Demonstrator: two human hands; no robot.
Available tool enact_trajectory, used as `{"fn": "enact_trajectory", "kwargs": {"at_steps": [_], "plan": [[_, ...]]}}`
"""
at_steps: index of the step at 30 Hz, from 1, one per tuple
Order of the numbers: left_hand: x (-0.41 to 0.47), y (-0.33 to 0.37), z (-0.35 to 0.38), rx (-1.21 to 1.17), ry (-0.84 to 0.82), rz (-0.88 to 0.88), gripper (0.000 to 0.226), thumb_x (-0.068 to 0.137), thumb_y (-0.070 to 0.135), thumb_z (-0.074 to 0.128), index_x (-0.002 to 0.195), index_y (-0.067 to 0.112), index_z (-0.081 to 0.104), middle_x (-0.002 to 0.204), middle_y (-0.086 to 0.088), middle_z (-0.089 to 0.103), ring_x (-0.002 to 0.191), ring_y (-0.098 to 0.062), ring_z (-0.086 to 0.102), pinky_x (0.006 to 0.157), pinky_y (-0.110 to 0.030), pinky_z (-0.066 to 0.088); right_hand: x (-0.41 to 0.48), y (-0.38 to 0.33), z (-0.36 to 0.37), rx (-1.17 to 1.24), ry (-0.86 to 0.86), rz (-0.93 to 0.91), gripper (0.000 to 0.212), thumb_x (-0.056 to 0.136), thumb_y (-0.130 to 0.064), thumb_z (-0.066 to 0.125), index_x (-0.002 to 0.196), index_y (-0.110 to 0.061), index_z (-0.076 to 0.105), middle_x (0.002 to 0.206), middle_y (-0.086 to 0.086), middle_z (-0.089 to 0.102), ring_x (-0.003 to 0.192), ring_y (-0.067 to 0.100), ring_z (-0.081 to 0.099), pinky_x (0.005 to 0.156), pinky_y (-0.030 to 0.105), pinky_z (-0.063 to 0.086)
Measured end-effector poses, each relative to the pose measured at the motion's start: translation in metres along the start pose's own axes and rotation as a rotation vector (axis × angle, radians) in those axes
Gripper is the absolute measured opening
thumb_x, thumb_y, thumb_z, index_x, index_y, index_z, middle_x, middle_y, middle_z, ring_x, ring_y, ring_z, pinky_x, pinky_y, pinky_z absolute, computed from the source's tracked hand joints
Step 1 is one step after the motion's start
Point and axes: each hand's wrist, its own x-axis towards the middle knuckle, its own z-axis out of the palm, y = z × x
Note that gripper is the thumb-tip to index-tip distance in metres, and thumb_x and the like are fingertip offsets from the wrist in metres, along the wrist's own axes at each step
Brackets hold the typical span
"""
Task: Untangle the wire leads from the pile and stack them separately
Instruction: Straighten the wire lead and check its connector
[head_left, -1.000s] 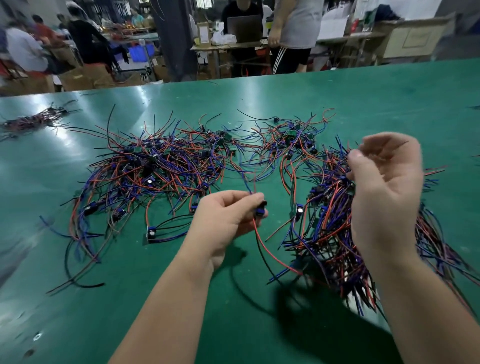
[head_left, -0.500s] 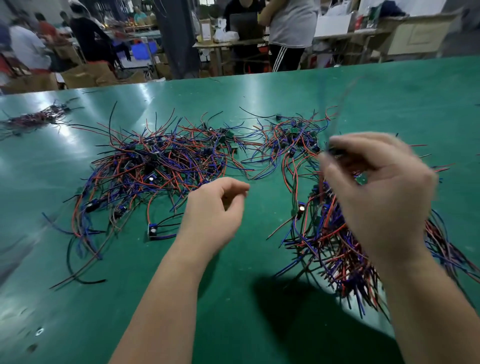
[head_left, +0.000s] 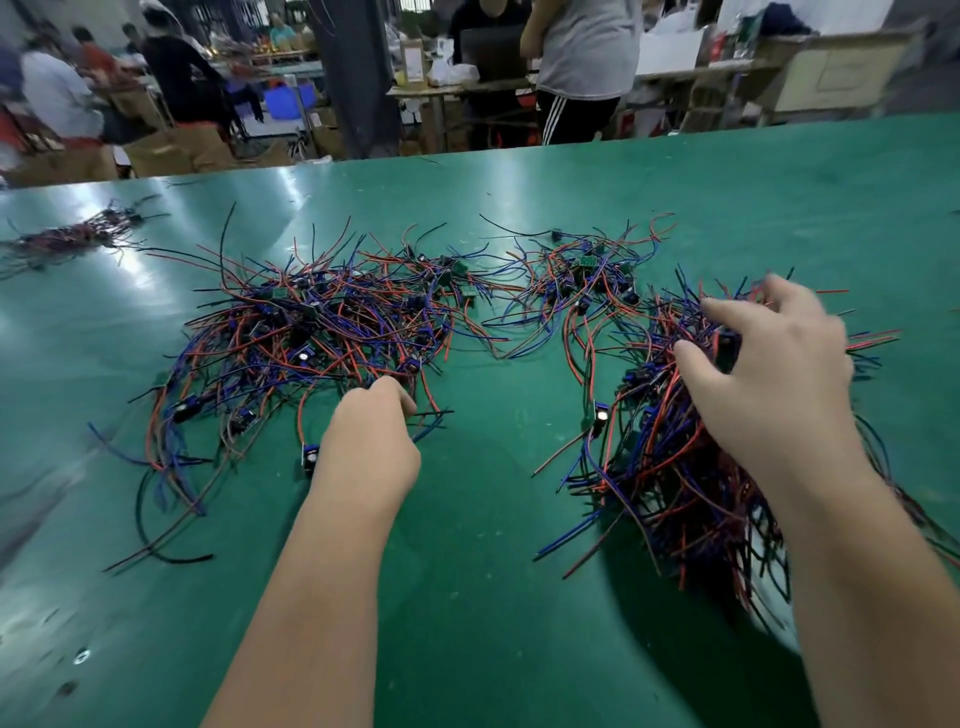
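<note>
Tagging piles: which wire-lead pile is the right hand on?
Dense right-side pile, under the right hand; the sprawling centre pile has the left hand at its edge.

Left forearm (head_left: 311, 597) and right forearm (head_left: 872, 597) are bare, both reaching forward. Left hand (head_left: 370, 441) is knuckles-up with the fingers curled under, so can't really tell if it's pinching anything. Right hand (head_left: 774, 379) is palm-down, fingers spread and a bit bent, thumb stuck out leftward.
</note>
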Motion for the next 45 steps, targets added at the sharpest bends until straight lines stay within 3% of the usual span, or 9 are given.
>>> {"fn": "enact_trajectory", "kwargs": {"at_steps": [4, 7, 13, 18, 21, 25, 30, 36, 45], "plan": [[0.0, 0.003, 0.002, -0.119, -0.014, 0.189, 0.035, 0.078, -0.01, 0.052, 0.095, 0.021, 0.05, 0.106, -0.003, 0.056, 0.094, -0.018, 0.053, 0.076, -0.023, 0.036, -0.012, -0.014, 0.003, 0.247, 0.232, -0.24, 0.024, 0.083, -0.01, 0.065, 0.107, -0.011, 0.07, 0.119, 0.016, 0.055, 0.106, 0.027, 0.052, 0.097, 0.032, 0.038], [-0.007, 0.018, -0.002, -0.523, 0.001, 0.36, 0.035, 0.082, -0.008, 0.06, 0.092, 0.024, 0.049, 0.094, 0.004, 0.057, 0.072, -0.004, 0.056, 0.069, -0.013, 0.039, -0.025, -0.027, 0.007, 0.472, 0.082, -0.294, 0.017, 0.083, -0.005, 0.065, 0.095, -0.013, 0.073, 0.084, 0.0, 0.067, 0.071, 0.008, 0.058, 0.072, 0.011, 0.044], [-0.026, 0.044, -0.013, -1.577, -0.245, 0.276, 0.038, 0.077, -0.01, 0.062, 0.094, 0.023, 0.051, 0.083, 0.009, 0.06, 0.069, -0.001, 0.059, 0.066, -0.014, 0.049, -0.047, -0.044, 0.028, 0.678, -0.523, -0.198, 0.048, 0.075, -0.026, 0.078, 0.12, -0.023, 0.062, 0.094, -0.007, 0.07, 0.072, 0.015, 0.068, 0.075, 0.037, 0.057], [-0.036, 0.055, -0.013, -1.901, -0.435, 0.207, 0.036, 0.067, -0.005, 0.061, 0.095, 0.017, 0.054, 0.076, 0.002, 0.061, 0.068, -0.011, 0.06, 0.063, -0.017, 0.054, -0.047, -0.046, 0.031, 0.869, -0.527, -0.175, 0.006, 0.08, -0.008, 0.073, 0.083, -0.014, 0.071, 0.077, 0.006, 0.073, 0.069, 0.018, 0.066, 0.069, 0.034, 0.055], [-0.031, 0.053, -0.013, -1.831, -0.289, 0.203, 0.027, 0.073, 0.001, 0.063, 0.093, 0.016, 0.053, 0.071, 0.005, 0.062, 0.066, -0.008, 0.063, 0.065, -0.018, 0.053, -0.041, -0.044, 0.027, 1.036, -0.46, -0.074, 0.013, 0.085, -0.002, 0.064, 0.081, -0.013, 0.069, 0.072, 0.006, 0.073, 0.067, 0.013, 0.068, 0.06, 0.022, 0.052], [-0.021, 0.044, -0.007, -1.127, 0.115, 0.273, 0.016, 0.09, 0.017, 0.063, 0.076, 0.016, 0.056, 0.068, 0.0, 0.056, 0.065, -0.016, 0.052, 0.066, -0.033, 0.045, -0.032, -0.041, 0.018, 1.38, -0.358, 0.102, 0.016, 0.089, -0.002, 0.055, 0.085, -0.013, 0.067, 0.071, 0.003, 0.072, 0.068, 0.014, 0.069, 0.058, 0.017, 0.051], [-0.03, 0.049, -0.001, -0.894, -0.103, 0.376, 0.045, 0.08, 0.055, 0.057, 0.063, 0.015, 0.069, 0.063, -0.004, 0.068, 0.06, -0.022, 0.061, 0.061, -0.032, 0.05, -0.03, -0.043, 0.011, 1.572, -0.349, 0.186, 0.011, 0.084, -0.011, 0.056, 0.089, -0.011, 0.066, 0.073, 0.002, 0.071, 0.067, 0.013, 0.068, 0.057, 0.016, 0.05], [-0.039, 0.054, 0.004, -0.728, -0.047, 0.585, 0.013, 0.077, 0.053, 0.062, 0.086, 0.044, 0.063, 0.093, 0.01, 0.062, 0.089, -0.006, 0.056, 0.084, -0.018, 0.042, -0.033, -0.045, 0.012, 1.687, -0.455, 0.243, 0.017, 0.076, -0.013, 0.058, 0.09, -0.006, 0.066, 0.075, 0.007, 0.071, 0.068, 0.017, 0.07, 0.058, 0.019, 0.053], [-0.046, 0.059, -0.004, -1.337, -0.561, 0.441, 0.025, 0.085, 0.023, 0.054, 0.1, 0.008, 0.066, 0.085, -0.006, 0.071, 0.068, -0.02, 0.069, 0.065, -0.028, 0.057, -0.029, -0.039, 0.019, 1.557, -0.298, 0.244, 0.021, 0.071, -0.021, 0.064, 0.091, -0.015, 0.07, 0.081, 0.0, 0.074, 0.078, 0.011, 0.068, 0.06, 0.015, 0.048]]}}
